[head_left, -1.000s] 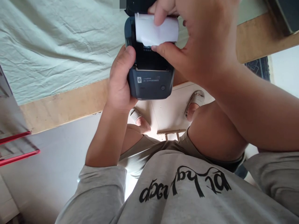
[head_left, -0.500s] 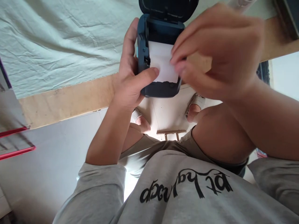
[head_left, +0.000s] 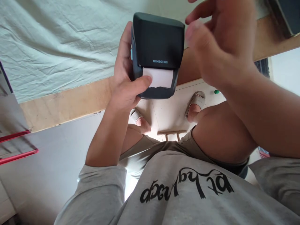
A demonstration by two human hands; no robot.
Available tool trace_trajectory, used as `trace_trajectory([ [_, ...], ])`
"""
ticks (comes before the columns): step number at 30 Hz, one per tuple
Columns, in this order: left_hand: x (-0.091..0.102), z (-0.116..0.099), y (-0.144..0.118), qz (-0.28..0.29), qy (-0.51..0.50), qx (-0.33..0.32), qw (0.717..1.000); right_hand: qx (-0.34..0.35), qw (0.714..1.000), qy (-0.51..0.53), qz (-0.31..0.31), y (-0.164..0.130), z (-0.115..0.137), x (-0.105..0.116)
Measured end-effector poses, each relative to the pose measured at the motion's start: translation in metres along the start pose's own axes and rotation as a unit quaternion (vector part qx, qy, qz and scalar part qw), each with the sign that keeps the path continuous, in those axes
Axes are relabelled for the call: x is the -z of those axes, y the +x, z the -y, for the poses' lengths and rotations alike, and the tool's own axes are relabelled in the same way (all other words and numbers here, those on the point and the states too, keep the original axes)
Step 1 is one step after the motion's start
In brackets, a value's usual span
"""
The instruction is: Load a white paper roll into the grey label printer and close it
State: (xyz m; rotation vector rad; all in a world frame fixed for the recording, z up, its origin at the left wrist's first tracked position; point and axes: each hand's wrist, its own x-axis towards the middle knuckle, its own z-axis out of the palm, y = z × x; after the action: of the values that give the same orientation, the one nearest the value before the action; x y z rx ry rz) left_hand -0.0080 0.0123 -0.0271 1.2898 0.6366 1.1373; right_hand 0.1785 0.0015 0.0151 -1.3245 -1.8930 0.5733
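Observation:
A dark label printer (head_left: 159, 40) marked NIIMBOT is held up over the table's front edge, its lid down. From its slot comes a white paper strip (head_left: 161, 77) with a ragged lower edge. My left hand (head_left: 127, 75) wraps round the printer's left side, and its thumb presses on the paper. Just right of the lid is my right hand (head_left: 220, 40), its fingers apart and holding nothing. Its fingertips are near the lid's upper right corner; whether they touch it I cannot tell. Part of that hand runs past the top of the frame.
Pale green cloth (head_left: 65, 47) covers the table, which has a bare wooden edge (head_left: 67, 100). A dark object (head_left: 286, 15) lies at the far right. Below are my slippered feet (head_left: 197, 103) and a small wooden stool (head_left: 172, 132). Red bars (head_left: 18, 156) stand at the left.
The printer's lid has swung from raised to down, covering the paper's upper part. My right hand has left the paper and moved up beside the lid. My left hand keeps its hold.

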Motion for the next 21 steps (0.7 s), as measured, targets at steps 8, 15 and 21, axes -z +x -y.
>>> trace_trajectory([
  [8, -0.018, -0.012, -0.005, -0.063, -0.048, 0.045, 0.996, -0.009, 0.988, 0.012, 0.153, 0.004, -0.006, -0.009],
  [15, -0.009, -0.01, -0.002, -0.033, -0.085, 0.088, 0.992, -0.001, 0.988, 0.007, 0.155, 0.004, -0.01, -0.012],
  [21, -0.009, -0.01, 0.0, 0.0, -0.084, 0.065, 0.994, 0.026, 0.989, -0.013, 0.146, 0.002, -0.016, -0.01],
])
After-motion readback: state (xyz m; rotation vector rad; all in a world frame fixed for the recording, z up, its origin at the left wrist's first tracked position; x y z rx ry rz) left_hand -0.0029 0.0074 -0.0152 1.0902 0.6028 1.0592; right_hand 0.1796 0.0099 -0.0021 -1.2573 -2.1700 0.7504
